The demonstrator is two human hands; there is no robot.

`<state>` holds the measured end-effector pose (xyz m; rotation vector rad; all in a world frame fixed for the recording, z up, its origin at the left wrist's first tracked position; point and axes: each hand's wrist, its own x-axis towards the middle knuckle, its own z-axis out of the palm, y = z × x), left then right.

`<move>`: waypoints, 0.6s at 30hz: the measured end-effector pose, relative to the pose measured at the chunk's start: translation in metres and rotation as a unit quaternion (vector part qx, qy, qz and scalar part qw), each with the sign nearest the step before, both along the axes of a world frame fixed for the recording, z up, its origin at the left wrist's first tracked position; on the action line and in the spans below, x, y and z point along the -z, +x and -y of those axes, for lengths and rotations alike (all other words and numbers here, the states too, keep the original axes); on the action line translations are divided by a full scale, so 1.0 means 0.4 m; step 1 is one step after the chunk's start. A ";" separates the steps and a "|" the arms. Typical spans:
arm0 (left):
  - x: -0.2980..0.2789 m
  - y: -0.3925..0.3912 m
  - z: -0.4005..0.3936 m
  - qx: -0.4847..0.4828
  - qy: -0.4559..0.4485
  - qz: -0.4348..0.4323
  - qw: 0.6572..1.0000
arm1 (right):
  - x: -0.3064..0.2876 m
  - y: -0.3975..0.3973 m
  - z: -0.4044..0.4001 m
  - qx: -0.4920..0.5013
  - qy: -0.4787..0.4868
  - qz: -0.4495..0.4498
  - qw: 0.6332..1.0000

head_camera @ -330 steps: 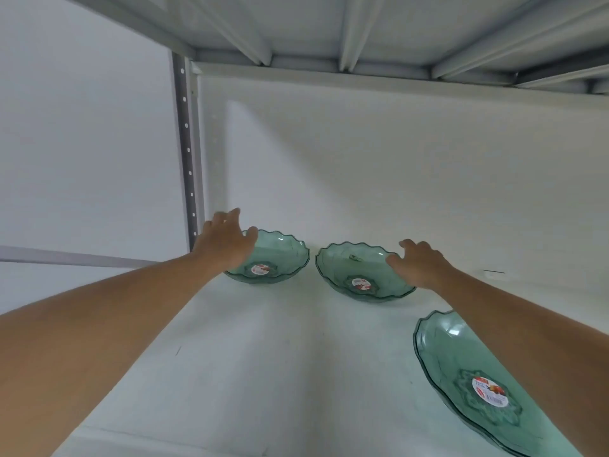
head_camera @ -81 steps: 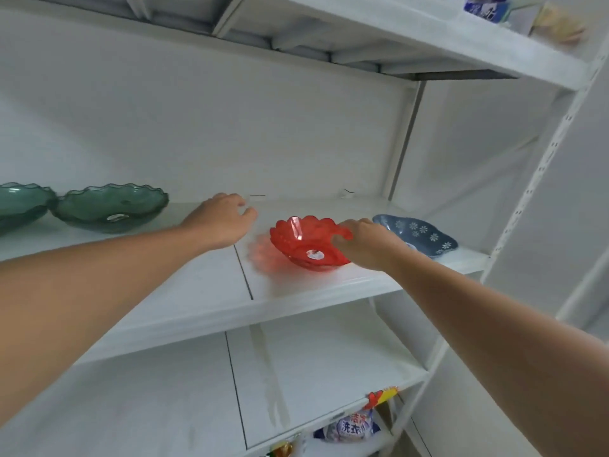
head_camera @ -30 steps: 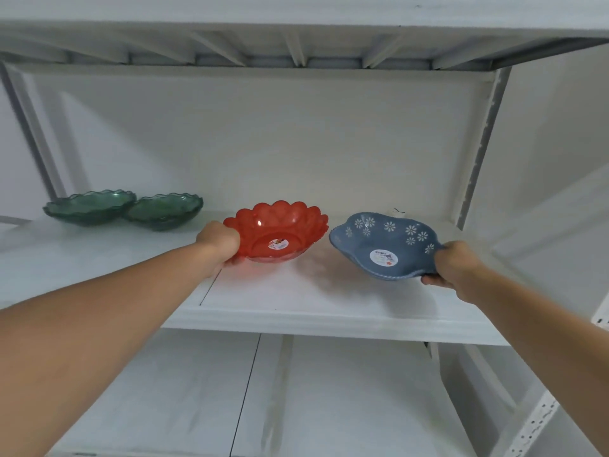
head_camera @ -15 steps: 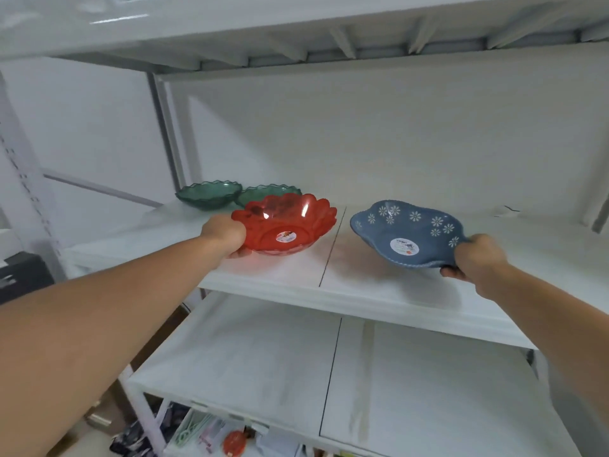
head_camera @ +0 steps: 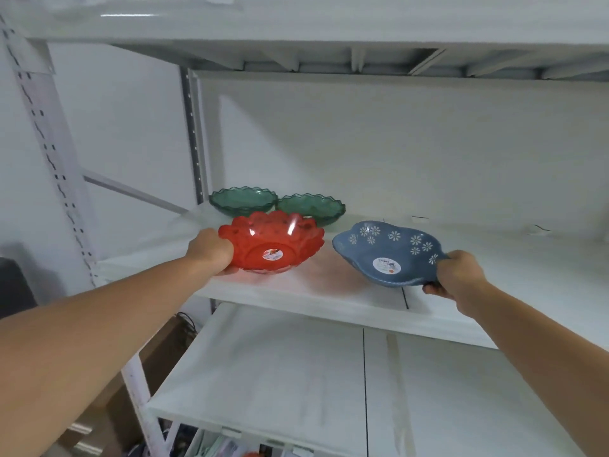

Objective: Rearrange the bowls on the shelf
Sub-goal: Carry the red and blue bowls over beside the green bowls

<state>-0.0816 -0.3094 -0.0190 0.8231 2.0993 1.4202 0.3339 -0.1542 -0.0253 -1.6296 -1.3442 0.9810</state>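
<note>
My left hand [head_camera: 211, 250] grips the left rim of a red translucent scalloped bowl [head_camera: 276, 247], tilted toward me just above the white shelf [head_camera: 329, 291]. My right hand [head_camera: 456, 273] holds the right rim of a blue bowl with white flowers [head_camera: 385, 252], also tilted and lifted off the shelf. Two green scalloped bowls, one on the left [head_camera: 242, 201] and one on the right [head_camera: 311, 207], stand side by side at the back left of the shelf, just behind the red bowl.
A lower white shelf [head_camera: 280, 374] juts out beneath. The upright posts [head_camera: 194, 136] stand at the left, and the upper shelf's underside [head_camera: 362, 61] hangs overhead. Boxes and clutter lie below at the bottom left.
Both hands have carried the red and blue bowls leftward along the shelf, so the red bowl is now directly in front of the green bowls. The view has swung left.
</note>
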 end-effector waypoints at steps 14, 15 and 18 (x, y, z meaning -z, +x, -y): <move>-0.033 -0.185 0.070 -0.056 -0.014 -0.027 0.998 | -0.002 -0.229 -0.013 -0.055 -0.016 -0.017 0.998; -0.036 -0.210 0.070 -0.055 -0.015 -0.026 0.998 | 0.000 -0.251 -0.010 -0.056 -0.023 -0.023 0.998; -0.040 -0.286 0.062 -0.050 -0.017 -0.023 0.998 | 0.009 -0.316 -0.004 -0.051 -0.025 -0.020 0.998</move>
